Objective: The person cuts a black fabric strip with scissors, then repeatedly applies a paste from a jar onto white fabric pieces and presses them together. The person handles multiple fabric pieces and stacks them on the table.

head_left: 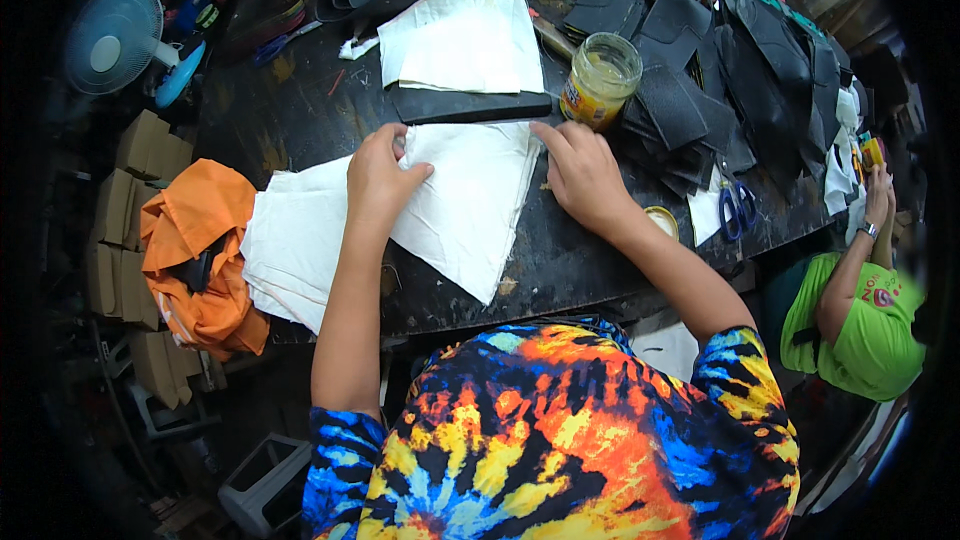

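Note:
A stack of white cloth pieces (465, 200), tapering to a point toward me, lies on the dark worktable. My left hand (380, 180) grips its far left corner, the thumb stretched over the cloth and the fingertips partly hidden. At the far right corner, my right hand (583, 180) pinches the edge between thumb and fingers. Just beyond the stack's far edge is a long black block (470, 105). More white cloth pieces (460, 40) rest behind and partly over that block. Another white cloth pile (295, 235) spreads to the left, partly behind my left forearm.
A glass jar (600, 80) stands beyond my right hand, beside stacked black sheet pieces (680, 110). Blue-handled scissors (738, 210) lie near the right edge. Orange cloth (205, 240) is bunched at left, near a fan (115, 37). A person in green (860, 325) is at right.

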{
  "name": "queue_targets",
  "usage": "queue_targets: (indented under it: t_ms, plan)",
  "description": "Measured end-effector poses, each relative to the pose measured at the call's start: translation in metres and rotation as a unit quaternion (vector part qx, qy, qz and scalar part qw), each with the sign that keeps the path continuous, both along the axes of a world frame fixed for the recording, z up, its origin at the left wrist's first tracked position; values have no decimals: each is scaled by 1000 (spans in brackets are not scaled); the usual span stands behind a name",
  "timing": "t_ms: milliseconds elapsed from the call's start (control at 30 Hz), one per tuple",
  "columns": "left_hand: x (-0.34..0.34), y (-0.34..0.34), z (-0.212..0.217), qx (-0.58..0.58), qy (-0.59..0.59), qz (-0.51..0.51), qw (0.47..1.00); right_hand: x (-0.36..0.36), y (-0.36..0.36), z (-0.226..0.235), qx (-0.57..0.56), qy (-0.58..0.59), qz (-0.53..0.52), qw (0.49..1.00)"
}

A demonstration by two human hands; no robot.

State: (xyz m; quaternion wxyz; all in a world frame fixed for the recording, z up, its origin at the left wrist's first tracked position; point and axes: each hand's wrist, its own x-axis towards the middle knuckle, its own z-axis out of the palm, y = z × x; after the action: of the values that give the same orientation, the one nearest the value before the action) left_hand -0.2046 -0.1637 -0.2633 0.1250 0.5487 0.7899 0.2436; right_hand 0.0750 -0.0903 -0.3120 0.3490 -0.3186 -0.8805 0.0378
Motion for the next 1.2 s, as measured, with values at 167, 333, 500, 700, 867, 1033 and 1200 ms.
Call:
queue_targets:
  t_ms: [167,333,500,700,867,1033,1200]
  plan:
    - [-2,-5,13,97,-90,-54,990,9,-22,6,-161,45,85,982]
    - [-11,-1,30,222,-206,-90,949,13,-27,14,-197,23,79,977]
    - [-45,61,35,387,-198,-95,895,13,-32,31,-204,57,85,974]
    - [-111,151,17,362,-195,33,911,36,-27,81,-165,124,71,976]
    - [-89,143,11,317,-32,90,944,69,32,133,62,-38,-88,993]
    - [-8,72,4,303,-23,-151,941,51,77,134,5,-215,-69,974]
    - [55,20,-28,208,-9,-290,934,47,91,132,-1,-283,-51,958]
